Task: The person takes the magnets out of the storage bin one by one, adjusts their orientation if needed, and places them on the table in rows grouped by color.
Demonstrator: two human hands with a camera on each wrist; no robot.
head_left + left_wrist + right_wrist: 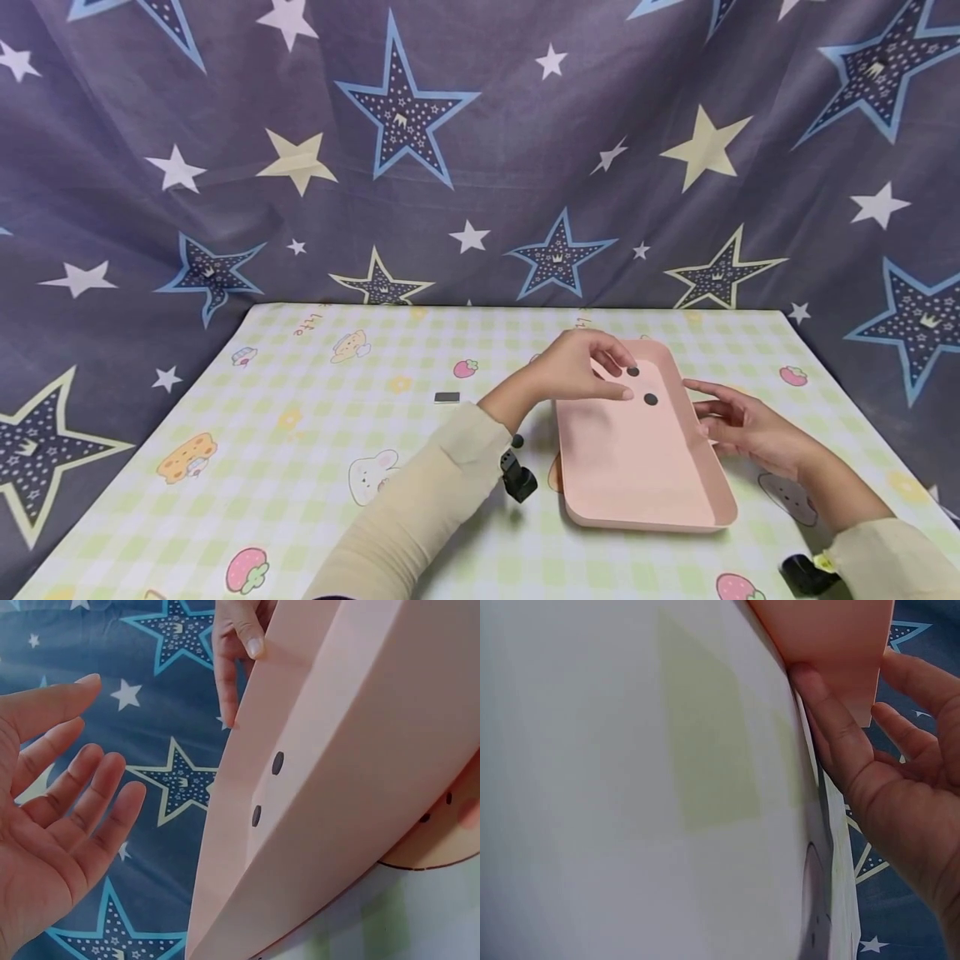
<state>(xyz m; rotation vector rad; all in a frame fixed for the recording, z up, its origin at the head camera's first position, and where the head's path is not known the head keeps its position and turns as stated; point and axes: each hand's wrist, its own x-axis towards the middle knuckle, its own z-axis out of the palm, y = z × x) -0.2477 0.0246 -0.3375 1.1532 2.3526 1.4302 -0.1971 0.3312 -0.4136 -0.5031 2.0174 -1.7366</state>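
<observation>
A shallow pink tray [637, 467] lies lengthwise on the table, with two small black round discs [651, 399] in its far half. Over the tray's far left side hovers my left hand [588, 367], fingers loosely bent and apart. In the left wrist view its palm and fingers [71, 802] hold nothing, away from the tray wall. My right hand [750, 429] is at the outside of the tray's right wall. In the right wrist view, the thumb [829, 712] touches the wall low down, while the other fingers spread beside it.
A patterned checked cloth [300, 483] covers the table. A small dark-and-white rectangle [447, 397] lies left of the tray. Black camera mounts [517, 479] sit at both wrists. Behind the table hangs a star-printed curtain [480, 167].
</observation>
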